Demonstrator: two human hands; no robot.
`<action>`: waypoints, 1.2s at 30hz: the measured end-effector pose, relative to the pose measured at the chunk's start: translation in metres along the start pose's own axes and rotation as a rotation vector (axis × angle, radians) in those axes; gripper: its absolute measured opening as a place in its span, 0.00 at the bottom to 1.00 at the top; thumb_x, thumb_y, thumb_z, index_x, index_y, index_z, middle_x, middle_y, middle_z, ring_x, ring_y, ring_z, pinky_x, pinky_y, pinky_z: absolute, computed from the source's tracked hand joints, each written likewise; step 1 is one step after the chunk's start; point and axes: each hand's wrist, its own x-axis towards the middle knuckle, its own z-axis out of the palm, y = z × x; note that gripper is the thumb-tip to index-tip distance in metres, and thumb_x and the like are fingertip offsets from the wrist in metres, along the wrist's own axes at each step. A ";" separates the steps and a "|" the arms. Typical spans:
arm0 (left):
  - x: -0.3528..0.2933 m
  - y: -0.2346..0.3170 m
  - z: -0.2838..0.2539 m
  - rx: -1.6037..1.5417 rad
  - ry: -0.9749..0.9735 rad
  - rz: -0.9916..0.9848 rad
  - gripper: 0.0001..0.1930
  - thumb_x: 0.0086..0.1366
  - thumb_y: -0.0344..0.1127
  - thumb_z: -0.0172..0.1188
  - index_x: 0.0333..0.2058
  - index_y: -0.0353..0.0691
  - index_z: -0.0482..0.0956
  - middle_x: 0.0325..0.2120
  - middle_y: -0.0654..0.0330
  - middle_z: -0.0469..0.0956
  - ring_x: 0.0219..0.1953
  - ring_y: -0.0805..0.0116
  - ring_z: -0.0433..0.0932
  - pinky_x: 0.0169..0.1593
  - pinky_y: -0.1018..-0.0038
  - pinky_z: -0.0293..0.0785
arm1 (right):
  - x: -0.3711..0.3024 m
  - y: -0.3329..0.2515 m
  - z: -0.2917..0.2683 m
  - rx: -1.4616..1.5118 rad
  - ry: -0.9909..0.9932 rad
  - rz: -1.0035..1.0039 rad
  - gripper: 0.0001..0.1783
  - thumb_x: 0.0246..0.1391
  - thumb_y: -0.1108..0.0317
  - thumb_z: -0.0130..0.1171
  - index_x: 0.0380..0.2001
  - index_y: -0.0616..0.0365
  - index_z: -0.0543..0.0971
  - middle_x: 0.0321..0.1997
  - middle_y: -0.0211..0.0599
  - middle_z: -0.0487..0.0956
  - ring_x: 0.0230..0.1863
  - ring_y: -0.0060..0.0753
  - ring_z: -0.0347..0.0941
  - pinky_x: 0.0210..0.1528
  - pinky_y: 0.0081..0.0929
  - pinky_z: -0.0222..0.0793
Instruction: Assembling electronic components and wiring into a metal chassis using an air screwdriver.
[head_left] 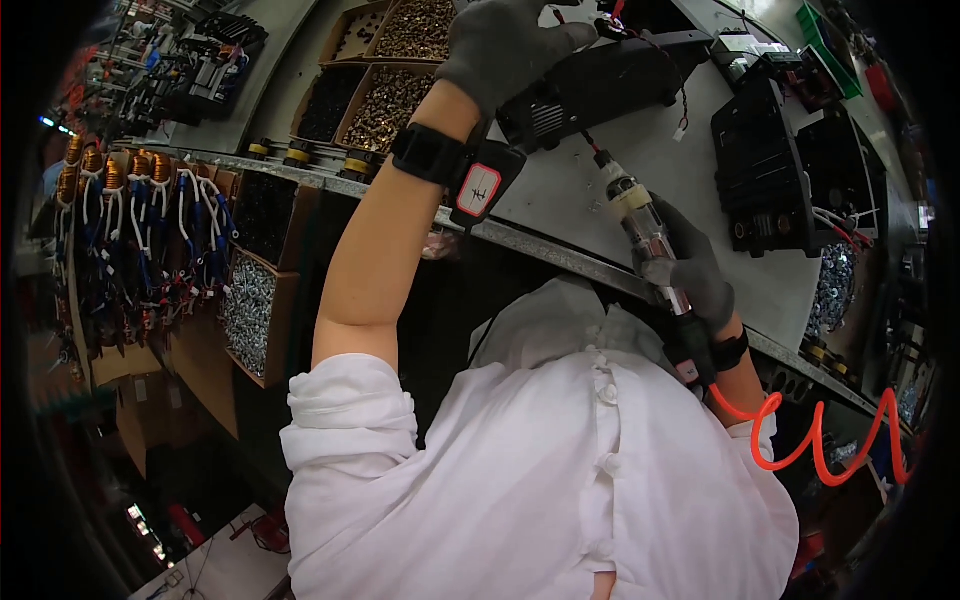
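Observation:
My right hand, in a grey glove, is wrapped round a pneumatic screwdriver with a clear and metal body. Its bit points up and left, with the tip at the near side of a black housing; whether it sits in a screw is too small to tell. My left hand, also gloved in grey, is over the housing's left end, thumb stretched out to the right. Its other fingers are partly cut off by the upper edge. Thin red and black wires with a white connector hang over the housing.
Trays of brass-coloured fasteners stand left of the housing. Wire coils hang further left, beside a box of silver screws. Another black housing stands open at right. A coiled red hose runs right from the screwdriver.

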 end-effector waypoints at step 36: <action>-0.105 0.064 0.046 -1.673 -0.041 -1.185 0.15 0.67 0.42 0.58 0.40 0.34 0.78 0.20 0.65 0.75 0.17 0.78 0.70 0.20 0.83 0.62 | -0.039 -0.017 -0.002 0.143 -0.100 0.020 0.55 0.28 0.61 0.66 0.65 0.69 0.61 0.51 0.40 0.73 0.47 0.27 0.69 0.51 0.22 0.66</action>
